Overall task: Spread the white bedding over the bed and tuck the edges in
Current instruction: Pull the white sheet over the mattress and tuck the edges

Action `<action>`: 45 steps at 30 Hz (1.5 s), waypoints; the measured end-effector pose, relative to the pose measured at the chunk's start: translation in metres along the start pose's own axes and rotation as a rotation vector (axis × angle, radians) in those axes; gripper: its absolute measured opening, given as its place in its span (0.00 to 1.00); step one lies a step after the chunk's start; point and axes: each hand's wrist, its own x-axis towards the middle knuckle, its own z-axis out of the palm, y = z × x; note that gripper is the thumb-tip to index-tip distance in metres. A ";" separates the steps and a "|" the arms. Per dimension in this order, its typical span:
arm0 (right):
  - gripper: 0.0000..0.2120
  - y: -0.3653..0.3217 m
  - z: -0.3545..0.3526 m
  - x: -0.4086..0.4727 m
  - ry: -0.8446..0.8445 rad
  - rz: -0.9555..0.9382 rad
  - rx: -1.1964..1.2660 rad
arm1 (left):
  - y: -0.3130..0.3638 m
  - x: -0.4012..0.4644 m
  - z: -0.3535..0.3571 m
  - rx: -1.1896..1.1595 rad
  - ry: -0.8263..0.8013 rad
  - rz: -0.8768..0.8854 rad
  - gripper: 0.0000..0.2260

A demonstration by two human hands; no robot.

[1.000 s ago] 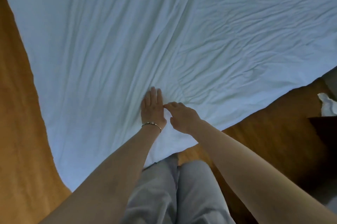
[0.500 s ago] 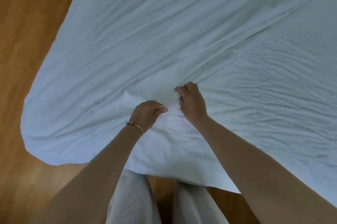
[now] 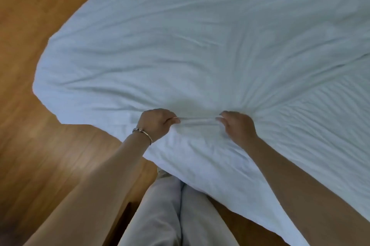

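White bedding [image 3: 200, 45] rumpled over bed, left hand [image 3: 157, 123] and right hand [image 3: 238, 127] pinching one taut fold between them

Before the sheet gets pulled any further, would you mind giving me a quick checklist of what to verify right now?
1. Left hand grips the white bedding: ok, fingers curled on a fold.
2. Right hand grips it too: ok, pinching the same fold.
3. Fold taut between the hands: ok, a straight ridge runs from one to the other.
4. Bedding smooth: not ok, creases fan out from the grip.
5. Near edge tucked in: not ok, it hangs loose above the wooden floor.
6. Far edges tucked: cannot tell, out of frame.
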 end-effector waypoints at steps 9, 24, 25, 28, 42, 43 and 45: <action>0.12 -0.057 0.007 -0.074 -0.456 0.175 0.367 | 0.012 -0.054 0.064 0.068 -0.027 0.110 0.19; 0.01 0.070 -0.006 -0.130 0.064 -0.365 -0.150 | 0.169 -0.040 0.150 -0.040 0.101 0.086 0.10; 0.03 0.077 -0.007 -0.133 0.070 -0.344 -0.186 | 0.179 -0.038 0.156 -0.042 0.145 0.058 0.16; 0.09 0.101 -0.012 -0.138 0.027 -0.277 -0.232 | 0.203 -0.032 0.159 -0.040 0.195 0.033 0.24; 0.17 0.195 -0.071 -0.072 0.437 0.055 -0.071 | 0.196 -0.063 0.115 -0.245 0.443 -0.035 0.08; 0.16 0.203 -0.074 -0.076 0.443 0.025 -0.067 | 0.196 -0.064 0.117 -0.228 0.435 -0.052 0.09; 0.12 0.216 -0.074 -0.088 0.443 -0.046 -0.082 | 0.197 -0.063 0.124 -0.208 0.431 -0.093 0.09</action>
